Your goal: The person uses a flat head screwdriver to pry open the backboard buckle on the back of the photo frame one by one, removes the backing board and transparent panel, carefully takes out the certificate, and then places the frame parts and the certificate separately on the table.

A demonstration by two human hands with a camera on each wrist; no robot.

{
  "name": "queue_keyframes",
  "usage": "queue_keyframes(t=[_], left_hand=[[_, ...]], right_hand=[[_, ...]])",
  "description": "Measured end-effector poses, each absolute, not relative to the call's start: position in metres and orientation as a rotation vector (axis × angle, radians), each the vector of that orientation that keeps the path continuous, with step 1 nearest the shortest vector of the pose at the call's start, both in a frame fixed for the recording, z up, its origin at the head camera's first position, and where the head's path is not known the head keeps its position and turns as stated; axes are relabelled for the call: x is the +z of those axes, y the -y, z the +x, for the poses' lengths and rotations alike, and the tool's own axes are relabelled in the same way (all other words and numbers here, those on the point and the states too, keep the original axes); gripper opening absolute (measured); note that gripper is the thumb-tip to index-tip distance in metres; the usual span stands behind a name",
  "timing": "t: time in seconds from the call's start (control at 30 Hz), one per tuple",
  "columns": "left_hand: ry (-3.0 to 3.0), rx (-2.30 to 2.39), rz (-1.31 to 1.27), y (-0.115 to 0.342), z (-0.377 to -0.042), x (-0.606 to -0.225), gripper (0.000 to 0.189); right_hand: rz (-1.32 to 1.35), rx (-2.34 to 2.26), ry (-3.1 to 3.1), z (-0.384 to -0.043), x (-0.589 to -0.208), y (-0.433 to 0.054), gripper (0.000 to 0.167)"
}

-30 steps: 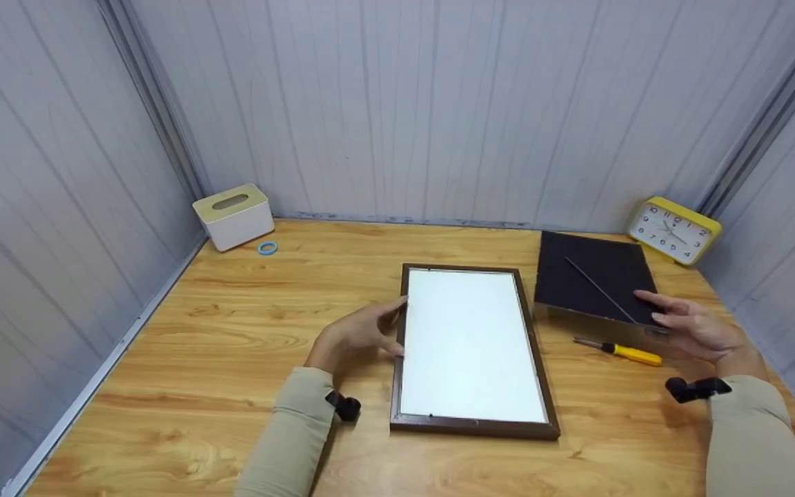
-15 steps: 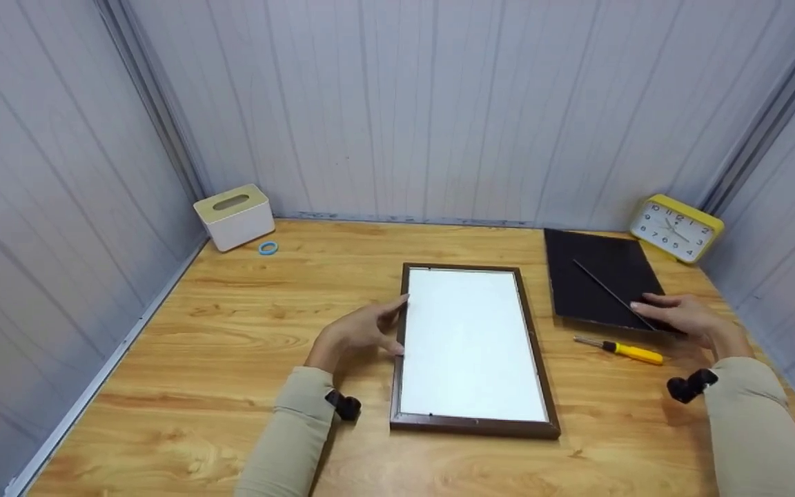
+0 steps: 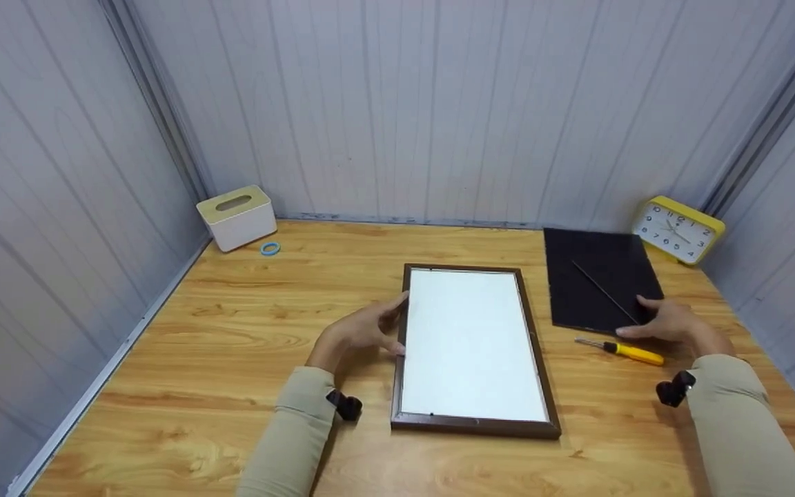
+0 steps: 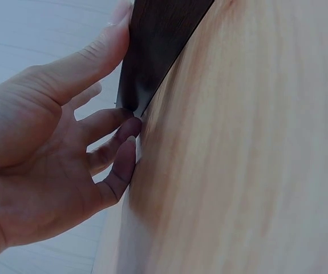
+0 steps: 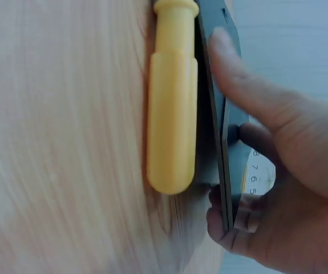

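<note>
A dark brown picture frame [image 3: 541, 373] with a white panel [image 3: 473, 345] inside lies flat on the wooden table. My left hand [image 3: 363, 328] rests against its left side, thumb and fingers spread along the edge; in the left wrist view the thumb touches the frame's side and the other fingertips are low by the table. To the right lies a black backing board [image 3: 594, 283] with a thin diagonal line across it. At its near right corner my right hand [image 3: 670, 323] holds the edge, thumb over the top face and fingers curled round the side.
A yellow-handled screwdriver [image 3: 635, 354] lies just in front of the black board. Behind stands a yellow alarm clock [image 3: 677, 231], close to the right wall. At the back left are a tissue box [image 3: 239, 224] and a small blue ring [image 3: 270, 248].
The black board has shifted slightly right and come down flat onto the table, with my right hand moving to its near right corner. My left hand and the frame have stayed put.
</note>
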State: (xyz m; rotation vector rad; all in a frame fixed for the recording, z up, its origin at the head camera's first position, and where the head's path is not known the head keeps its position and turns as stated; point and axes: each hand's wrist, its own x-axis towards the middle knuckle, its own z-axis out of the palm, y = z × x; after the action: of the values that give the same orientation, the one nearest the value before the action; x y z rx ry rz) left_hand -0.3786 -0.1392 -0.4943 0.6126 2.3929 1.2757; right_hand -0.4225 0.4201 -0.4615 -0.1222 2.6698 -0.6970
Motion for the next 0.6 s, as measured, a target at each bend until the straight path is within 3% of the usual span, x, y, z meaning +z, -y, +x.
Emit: queue_keyframes(t=[0.6], left_hand=[[-2.360, 1.329, 0.604, 0.1400, -0.3786, -0.4965, 0.112]], right_hand=[[-0.181, -0.531, -2.713, -0.4179, -0.4671, -0.4238, 0.112]])
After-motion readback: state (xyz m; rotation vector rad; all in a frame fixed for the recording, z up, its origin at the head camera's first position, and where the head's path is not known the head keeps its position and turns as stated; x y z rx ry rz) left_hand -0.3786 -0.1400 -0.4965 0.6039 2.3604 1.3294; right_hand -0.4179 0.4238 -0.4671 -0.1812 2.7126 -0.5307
